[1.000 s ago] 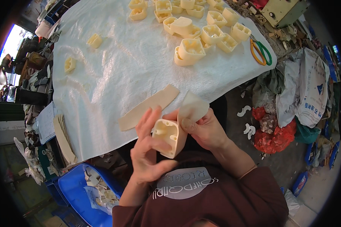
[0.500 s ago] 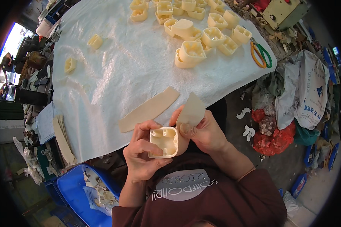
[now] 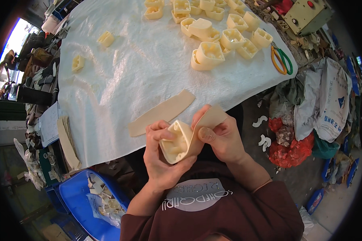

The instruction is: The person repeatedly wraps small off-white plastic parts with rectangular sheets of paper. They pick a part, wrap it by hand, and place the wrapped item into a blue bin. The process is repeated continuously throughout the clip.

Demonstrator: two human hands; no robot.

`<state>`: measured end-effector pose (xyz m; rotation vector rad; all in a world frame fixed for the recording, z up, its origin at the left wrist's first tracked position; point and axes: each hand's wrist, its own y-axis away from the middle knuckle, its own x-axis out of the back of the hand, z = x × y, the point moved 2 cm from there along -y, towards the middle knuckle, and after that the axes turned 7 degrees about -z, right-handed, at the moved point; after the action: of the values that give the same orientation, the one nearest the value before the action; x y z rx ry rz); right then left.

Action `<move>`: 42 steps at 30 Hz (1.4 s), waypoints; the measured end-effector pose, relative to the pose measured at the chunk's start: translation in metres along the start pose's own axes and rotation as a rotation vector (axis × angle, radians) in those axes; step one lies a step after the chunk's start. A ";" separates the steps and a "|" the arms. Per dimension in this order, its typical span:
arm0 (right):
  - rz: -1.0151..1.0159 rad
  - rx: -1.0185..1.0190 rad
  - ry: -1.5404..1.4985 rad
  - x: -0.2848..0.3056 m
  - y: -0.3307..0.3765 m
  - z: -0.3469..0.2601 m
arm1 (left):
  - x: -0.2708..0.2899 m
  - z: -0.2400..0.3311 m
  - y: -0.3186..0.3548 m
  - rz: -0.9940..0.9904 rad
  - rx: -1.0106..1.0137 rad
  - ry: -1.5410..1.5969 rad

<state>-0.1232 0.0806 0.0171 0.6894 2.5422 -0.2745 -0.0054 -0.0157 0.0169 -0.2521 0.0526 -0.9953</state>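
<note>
My left hand (image 3: pixel 161 160) is wrapped round a cream hollow plastic block (image 3: pixel 176 142), its open side with inner posts tilted up. Fingers of that hand reach over its rim. My right hand (image 3: pixel 223 138) pinches a beige strip of sheet material (image 3: pixel 210 116), thumb in front and fingers behind. The strip's lower part lies against the block's right outer wall; its upper end stands free. Just beyond my hands, a second beige strip (image 3: pixel 163 112) lies flat on the white-covered table (image 3: pixel 108 88).
Several similar cream blocks (image 3: pixel 210 56) cluster at the table's far side, with orange-and-green-handled scissors (image 3: pixel 281 60) to their right. A stack of strips (image 3: pixel 67 142) lies at the left edge. A blue bin (image 3: pixel 74 197) of scraps stands lower left; bags (image 3: pixel 293 150) sit on the right floor.
The block has turned and tilted in my left hand. My right hand has moved slightly right, and the strip now bends closer along the block's side.
</note>
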 end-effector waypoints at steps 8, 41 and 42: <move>-0.120 -0.097 -0.098 0.005 0.003 0.004 | 0.010 0.005 -0.002 -0.236 -0.073 0.150; -0.181 0.159 -0.027 0.008 0.004 0.016 | -0.006 0.002 -0.007 -0.139 -0.320 -0.292; -0.138 0.141 -0.046 0.010 0.002 0.016 | -0.007 0.001 -0.007 -0.156 -0.311 -0.244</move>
<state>-0.1229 0.0817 -0.0019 0.5524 2.5477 -0.5147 -0.0153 -0.0134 0.0187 -0.6691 -0.0365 -1.1039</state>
